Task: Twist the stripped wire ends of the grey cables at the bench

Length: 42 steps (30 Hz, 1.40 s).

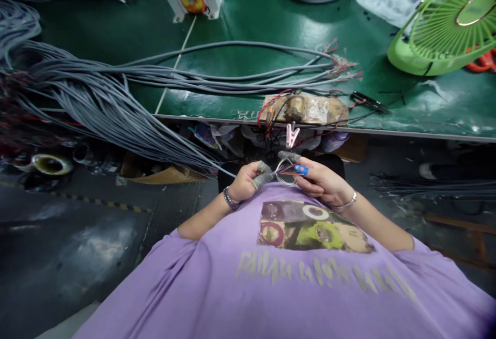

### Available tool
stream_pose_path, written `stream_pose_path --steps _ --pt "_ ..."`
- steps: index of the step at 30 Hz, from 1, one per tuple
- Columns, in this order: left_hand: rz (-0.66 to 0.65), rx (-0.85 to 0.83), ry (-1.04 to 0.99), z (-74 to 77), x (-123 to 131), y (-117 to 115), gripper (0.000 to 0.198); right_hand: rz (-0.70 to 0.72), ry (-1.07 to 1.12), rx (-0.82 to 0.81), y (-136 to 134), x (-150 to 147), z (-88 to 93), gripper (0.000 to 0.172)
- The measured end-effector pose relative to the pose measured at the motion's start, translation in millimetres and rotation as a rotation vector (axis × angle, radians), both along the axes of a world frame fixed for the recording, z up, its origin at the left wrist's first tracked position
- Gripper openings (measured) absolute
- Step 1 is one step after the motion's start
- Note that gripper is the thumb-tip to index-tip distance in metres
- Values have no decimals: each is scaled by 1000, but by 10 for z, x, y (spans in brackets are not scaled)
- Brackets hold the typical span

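A purple shirt [217, 282] fills the near view, and just beyond it both hands meet over the lap, below the edge of the green bench [232, 24]. The left hand [248, 179] pinches the end of a grey cable [219, 166] between covered fingertips. The cable's long axis slants down from the bundle [96, 91] at upper left and runs rightward into that grip. From there its thin wires [287, 173] fan out to the right, bridging the short gap to the right hand [323, 181], whose fingertips, one wrapped in blue, close on them; how firmly, I cannot tell. So the left hand is nearer the cable's grey sheath, the right nearer the wire tips. Past the wires, a pink clip [291, 135] hangs by the wooden block [321, 109] at the bench edge.
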<state>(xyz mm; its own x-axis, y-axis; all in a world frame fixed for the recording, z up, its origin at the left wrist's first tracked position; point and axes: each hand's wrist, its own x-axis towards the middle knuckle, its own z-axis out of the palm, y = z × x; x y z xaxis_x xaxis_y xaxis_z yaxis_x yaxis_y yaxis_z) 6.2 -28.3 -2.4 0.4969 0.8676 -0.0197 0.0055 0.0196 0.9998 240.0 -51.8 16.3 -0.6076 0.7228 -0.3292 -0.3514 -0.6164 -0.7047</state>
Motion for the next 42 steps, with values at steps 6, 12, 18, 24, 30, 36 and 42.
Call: stream_pose_path --steps 6,12,18,24,30,36,42 --pt "-3 -5 34 18 12 17 45 -49 -24 -20 12 -12 4 49" --pt "18 -10 50 11 8 22 47 -22 -5 -20 16 -3 -20 36" --pt "4 -10 21 11 21 19 46 -31 -3 -21 18 -16 -19 39" --pt "5 -3 23 22 33 25 46 -40 6 -40 24 -24 -57 41" --pt "11 -38 22 1 38 27 46 -56 3 -45 22 -34 -78 37" --pt "-23 -29 25 -55 19 9 42 -135 -3 -98 56 -79 -116 30" --pt "-31 10 53 -18 5 -1 42 -259 -29 -73 101 6 -112 35"
